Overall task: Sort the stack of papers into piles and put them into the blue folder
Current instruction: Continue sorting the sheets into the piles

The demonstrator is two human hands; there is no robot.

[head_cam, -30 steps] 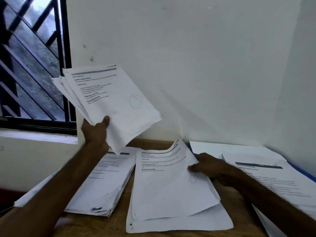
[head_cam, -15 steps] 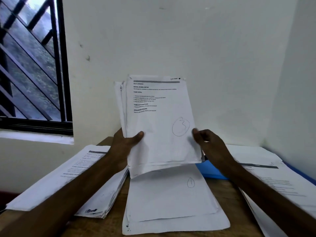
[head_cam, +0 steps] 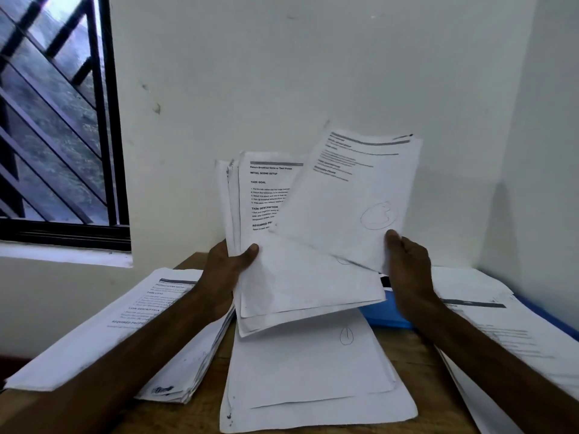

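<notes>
Standing upright above the wooden table (head_cam: 407, 343), the stack of papers (head_cam: 297, 286) is gripped at its lower left edge by the left hand (head_cam: 225, 277), the thumb pressed on the front. The top sheet (head_cam: 351, 195), tilted rightward, is pinched at its lower right corner by the right hand (head_cam: 407, 267). The blue folder (head_cam: 382, 314) is seen on the table beneath the rightmost pile (head_cam: 501, 333) of 3, just behind the right hand.

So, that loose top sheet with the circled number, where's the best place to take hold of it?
Take the top sheet by its lower right edge, coming in from the right, about where the right hand pinches it. That side is fanned clear of the bundle, so fingers can likely slip behind it. Its lower left lies against the bundle, which the left hand grips.
</notes>
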